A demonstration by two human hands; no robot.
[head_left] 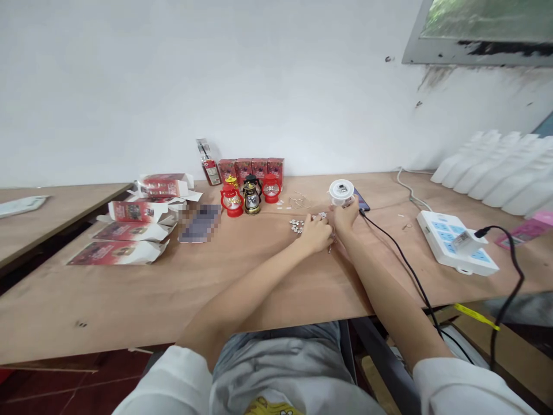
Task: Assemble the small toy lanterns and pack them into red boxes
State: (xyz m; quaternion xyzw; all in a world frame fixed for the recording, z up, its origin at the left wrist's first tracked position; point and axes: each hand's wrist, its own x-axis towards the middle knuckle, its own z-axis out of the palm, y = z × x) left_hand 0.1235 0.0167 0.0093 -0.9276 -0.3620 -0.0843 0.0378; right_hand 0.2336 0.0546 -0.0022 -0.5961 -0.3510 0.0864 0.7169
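Observation:
My right hand grips a round white plastic piece, which has a small dark square recess on its upward face. Close beside it, my left hand rests low over the table with its fingers bent together; whatever is in them is too small to make out. Small silvery discs lie scattered just left of that hand, and some shiny bits show around its fingers. Toward the wall stand several little lanterns, among them a red lantern, a black and gold lantern and another red lantern.
Red boxes line the wall behind the lanterns. Flattened open cartons and a printed card lie left. A phone on a black cable sits behind my right hand. Right are a power strip and white bottles.

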